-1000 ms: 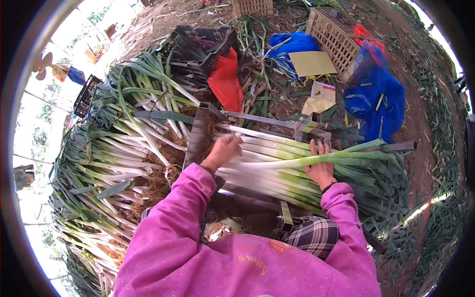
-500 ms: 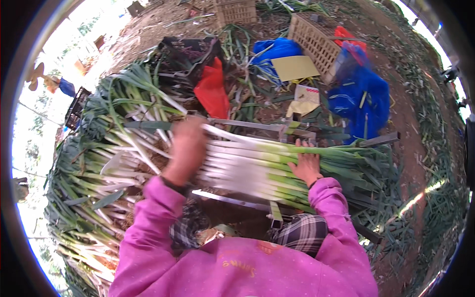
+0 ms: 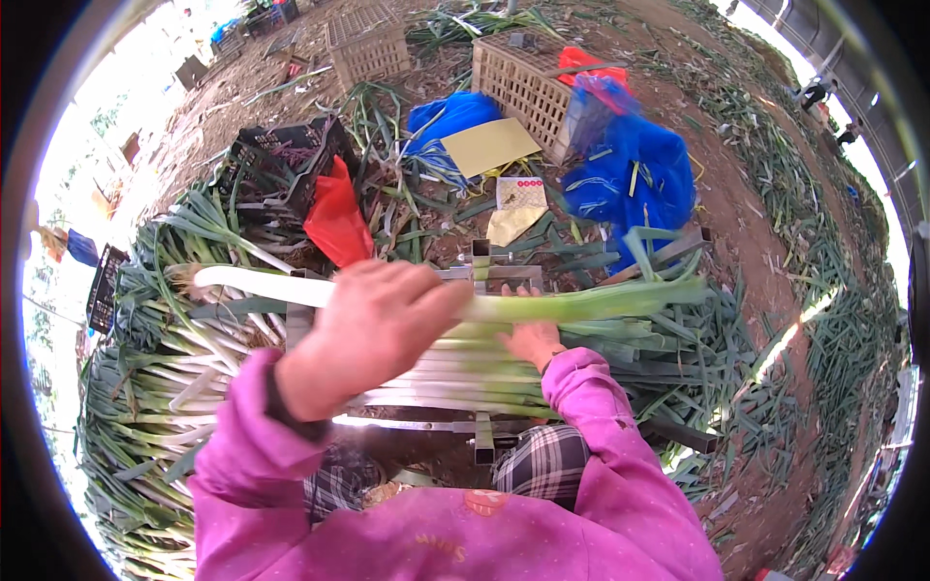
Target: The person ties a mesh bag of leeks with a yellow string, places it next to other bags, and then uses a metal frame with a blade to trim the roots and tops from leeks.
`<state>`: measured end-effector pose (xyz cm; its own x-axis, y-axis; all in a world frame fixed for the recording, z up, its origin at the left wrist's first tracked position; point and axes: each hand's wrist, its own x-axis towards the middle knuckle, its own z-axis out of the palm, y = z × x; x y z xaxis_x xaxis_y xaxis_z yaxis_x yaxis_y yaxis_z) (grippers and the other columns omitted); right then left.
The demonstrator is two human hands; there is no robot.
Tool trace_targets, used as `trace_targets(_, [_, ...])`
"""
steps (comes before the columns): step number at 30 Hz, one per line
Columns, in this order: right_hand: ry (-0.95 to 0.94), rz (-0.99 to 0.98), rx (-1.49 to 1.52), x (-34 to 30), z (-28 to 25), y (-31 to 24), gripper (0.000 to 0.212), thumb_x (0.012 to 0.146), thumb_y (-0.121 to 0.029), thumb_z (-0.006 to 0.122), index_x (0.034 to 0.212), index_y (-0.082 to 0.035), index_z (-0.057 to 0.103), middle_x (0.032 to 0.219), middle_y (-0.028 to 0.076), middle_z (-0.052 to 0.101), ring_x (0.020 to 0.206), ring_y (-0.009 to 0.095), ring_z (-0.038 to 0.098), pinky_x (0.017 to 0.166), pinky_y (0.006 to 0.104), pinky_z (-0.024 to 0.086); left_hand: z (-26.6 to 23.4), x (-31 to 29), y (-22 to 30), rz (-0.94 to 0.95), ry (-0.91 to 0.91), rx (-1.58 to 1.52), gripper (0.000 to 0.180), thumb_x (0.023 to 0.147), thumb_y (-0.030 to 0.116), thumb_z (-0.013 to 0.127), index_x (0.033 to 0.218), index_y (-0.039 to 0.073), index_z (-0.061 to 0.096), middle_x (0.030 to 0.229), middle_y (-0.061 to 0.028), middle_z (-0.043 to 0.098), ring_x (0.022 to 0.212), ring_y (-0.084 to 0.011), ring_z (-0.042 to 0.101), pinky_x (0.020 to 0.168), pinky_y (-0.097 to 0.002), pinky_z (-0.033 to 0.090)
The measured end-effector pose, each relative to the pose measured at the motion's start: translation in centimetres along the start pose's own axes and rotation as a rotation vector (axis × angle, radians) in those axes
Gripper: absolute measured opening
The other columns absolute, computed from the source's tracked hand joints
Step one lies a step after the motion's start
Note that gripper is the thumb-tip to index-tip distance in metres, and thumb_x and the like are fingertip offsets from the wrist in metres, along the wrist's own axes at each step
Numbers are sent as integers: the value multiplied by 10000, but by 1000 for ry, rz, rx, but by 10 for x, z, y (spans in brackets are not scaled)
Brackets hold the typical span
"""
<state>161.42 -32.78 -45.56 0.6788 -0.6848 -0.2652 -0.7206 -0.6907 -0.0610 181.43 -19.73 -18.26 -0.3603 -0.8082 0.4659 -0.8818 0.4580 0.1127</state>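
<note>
My left hand (image 3: 373,324) is closed round a single leek (image 3: 581,304), lifted above a row of leeks (image 3: 436,378). The held leek's white shaft and root end point left, its green end right. The row lies side by side across a metal frame (image 3: 483,441) in front of my lap, white parts left and leaves right. My right hand (image 3: 533,337) rests on the green part of the row with its fingers spread; the raised leek passes just over it and its fingertips show beyond.
A large heap of leeks (image 3: 145,407) fills the left side. Beyond the frame are a black crate (image 3: 286,160), a red bag (image 3: 336,218), blue netting (image 3: 644,179), yellow card (image 3: 489,145) and tan crates (image 3: 523,87). Cut leaves (image 3: 843,387) litter the ground at right.
My left hand, blurred near the root ends before, now holds a leek up over the row and is further right relative to the frame. My right hand stays on the row. The view has shifted.
</note>
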Motion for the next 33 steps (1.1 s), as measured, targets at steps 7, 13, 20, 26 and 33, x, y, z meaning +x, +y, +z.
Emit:
trace_targets(7, [-17, -2, 51, -4, -3, -3, 692, 835, -487, 522, 1404, -133, 349, 1433, 162, 332, 1341, 405, 233, 1097, 525, 164, -94, 71, 36, 267, 187, -257, 378, 734, 119, 720, 1052, -46, 598, 816, -143, 658, 621, -211, 635, 528, -297, 485])
trace_targets(13, [-101, -46, 153, -2, 3, -10, 761, 862, -524, 466, 1442, -112, 196, 1479, 148, 244, 1368, 373, 180, 1101, 559, 114, -60, 111, 71, 314, 240, -412, 387, 703, 168, 755, 1028, 10, 614, 795, -107, 638, 637, -207, 625, 527, -311, 490])
trace_targets(20, [229, -70, 205, 11, 50, 15, 646, 812, -449, 560, 1357, -140, 404, 1397, 159, 366, 1322, 358, 279, 1067, 578, 169, 120, 20, 13, -67, 70, -239, 310, 765, 369, 670, 949, 123, 627, 748, -47, 540, 631, -240, 590, 550, -355, 483])
trace_targets(26, [303, -86, 49, 2, 24, 3, 739, 756, -479, 627, 1357, -108, 408, 1388, 151, 367, 1325, 366, 257, 1095, 559, 126, 247, -80, -73, -343, -82, -284, 294, 798, 381, 652, 947, 129, 631, 794, -74, 569, 694, -298, 603, 595, -407, 484])
trace_targets(33, [98, -7, 176, 2, 27, 9, 750, 764, -483, 625, 1361, -92, 396, 1451, 146, 297, 1374, 358, 171, 1122, 500, 113, 256, -82, -103, -539, -46, -138, 308, 781, 444, 645, 889, 155, 664, 756, -39, 602, 773, -240, 611, 746, -397, 451])
